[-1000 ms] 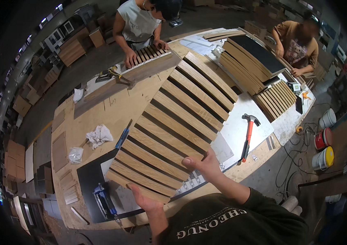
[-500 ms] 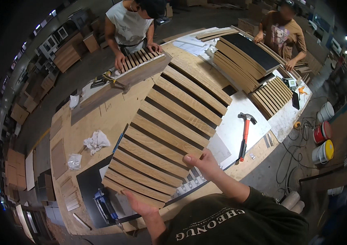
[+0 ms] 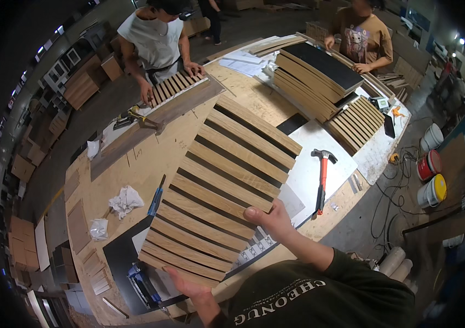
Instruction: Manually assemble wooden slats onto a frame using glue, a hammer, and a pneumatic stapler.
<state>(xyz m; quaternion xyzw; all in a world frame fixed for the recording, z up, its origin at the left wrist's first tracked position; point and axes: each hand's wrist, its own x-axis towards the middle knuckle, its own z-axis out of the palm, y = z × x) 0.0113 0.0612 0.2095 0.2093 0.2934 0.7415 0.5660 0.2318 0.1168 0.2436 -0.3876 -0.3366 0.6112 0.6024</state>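
A light wooden slatted panel (image 3: pixel 219 180), with dark gaps between its strips, is held tilted above the worktable. My right hand (image 3: pixel 272 218) grips its right edge, thumb on top and fingers hidden underneath. At the near lower edge, my left hand (image 3: pixel 189 281) supports the panel, its fingers mostly hidden below. To the right, a claw hammer (image 3: pixel 322 180) with a red and black handle lies on a white sheet. A blue and black tool (image 3: pixel 144 287), perhaps a staple gun, rests on a dark board near my left hand. A blue pen-like tool (image 3: pixel 157 195) shows beside the panel's left edge.
Crumpled white plastic (image 3: pixel 126 201) lies on the worktable (image 3: pixel 161 147). Across it, one person (image 3: pixel 153 44) handles another slatted panel (image 3: pixel 172 87); a second person (image 3: pixel 361 41) stands by stacked boards (image 3: pixel 317 76). Buckets (image 3: pixel 432 191) and cables (image 3: pixel 396 188) are on the floor at right.
The view has shifted slightly, so the table and co-workers appear farther left. My hands keep the same hold on the slatted panel, and more of the blue pen-like tool shows.
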